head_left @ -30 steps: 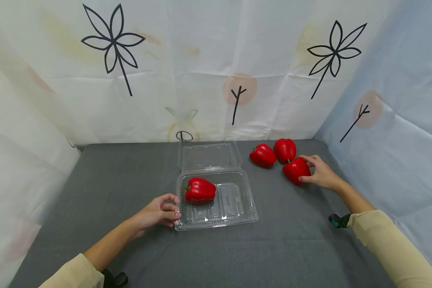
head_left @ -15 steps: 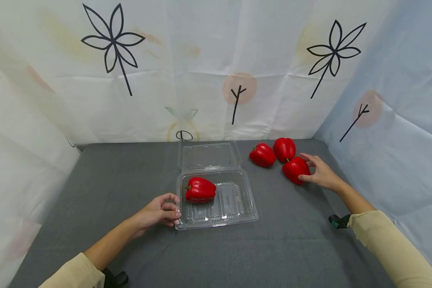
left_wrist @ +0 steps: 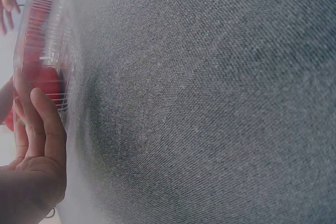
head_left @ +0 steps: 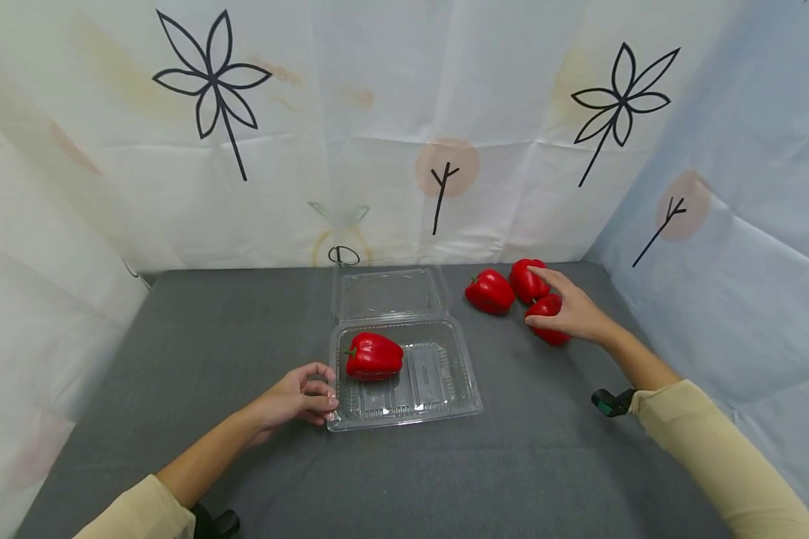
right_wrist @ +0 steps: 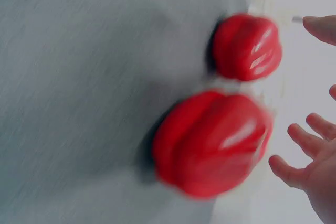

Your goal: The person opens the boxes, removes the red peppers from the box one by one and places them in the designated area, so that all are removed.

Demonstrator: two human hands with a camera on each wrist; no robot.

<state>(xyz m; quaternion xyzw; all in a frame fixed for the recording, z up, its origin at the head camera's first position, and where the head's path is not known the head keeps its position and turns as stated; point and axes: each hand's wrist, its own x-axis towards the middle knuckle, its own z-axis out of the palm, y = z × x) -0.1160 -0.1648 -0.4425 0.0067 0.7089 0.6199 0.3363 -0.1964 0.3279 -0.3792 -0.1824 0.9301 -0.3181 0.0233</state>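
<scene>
My left hand (head_left: 303,393) holds the left rim of a clear plastic clamshell container (head_left: 448,382), its fingers against the side wall in the left wrist view. One red bell pepper (head_left: 374,357) lies in the left half of the base. My right hand (head_left: 574,308) hovers with spread fingers over the nearest of three loose peppers (head_left: 553,337), partly covering it in the head view. Behind that one sits another pepper (head_left: 527,280), and a third pepper (head_left: 489,292) is to their left. In the right wrist view, a gap separates the fingers (right_wrist: 300,139) from the big near pepper (right_wrist: 212,145).
The container's clear lid (head_left: 394,292) lies folded back towards the rear curtain (head_left: 391,112). Grey cloth (head_left: 404,486) covers the table. A side curtain (head_left: 748,224) hangs close to the right arm.
My right hand has come off the right side of the nearest pepper and moved left above it. The left hand and the container have stayed in place.
</scene>
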